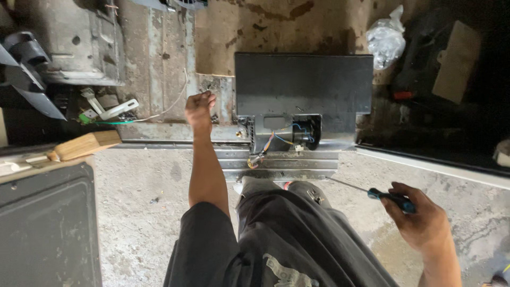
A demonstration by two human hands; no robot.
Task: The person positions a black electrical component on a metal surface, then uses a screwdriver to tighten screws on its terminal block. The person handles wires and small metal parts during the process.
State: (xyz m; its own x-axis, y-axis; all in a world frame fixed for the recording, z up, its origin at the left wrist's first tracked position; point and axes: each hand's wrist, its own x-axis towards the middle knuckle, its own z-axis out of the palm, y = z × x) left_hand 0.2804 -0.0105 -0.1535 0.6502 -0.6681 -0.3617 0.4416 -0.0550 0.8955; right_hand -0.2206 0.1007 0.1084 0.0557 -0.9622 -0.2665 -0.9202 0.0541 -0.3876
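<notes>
**A:** Looking straight down at a dark metal appliance casing [303, 85] lying flat on a gritty concrete floor [143, 202], open end toward the knees, with blue, orange and yellow wires [276, 141] spilling out of the cutout. Probably laid that way so the wiring bay faces up and stays within reach.

**B:** Right hand [419, 220] clamped around a blue-handled screwdriver [390, 197], shaft pointing left toward the casing's near edge, tip just short of the metal rail [281, 162]. Held low and off to the side, so parked rather than driving a screw, by the look of it.

**A:** Left hand [199, 109] stretched out past the casing's left corner, fingers curled shut. Can't tell if anything small is pinched inside, too tight to see. Hovering over worn sheet metal [159, 64], near a white wire [170, 103].

**B:** Also a wooden handle [87, 144] on the left, a crumpled plastic bag [386, 38] up top, another dark panel [48, 228] bottom left.
</notes>
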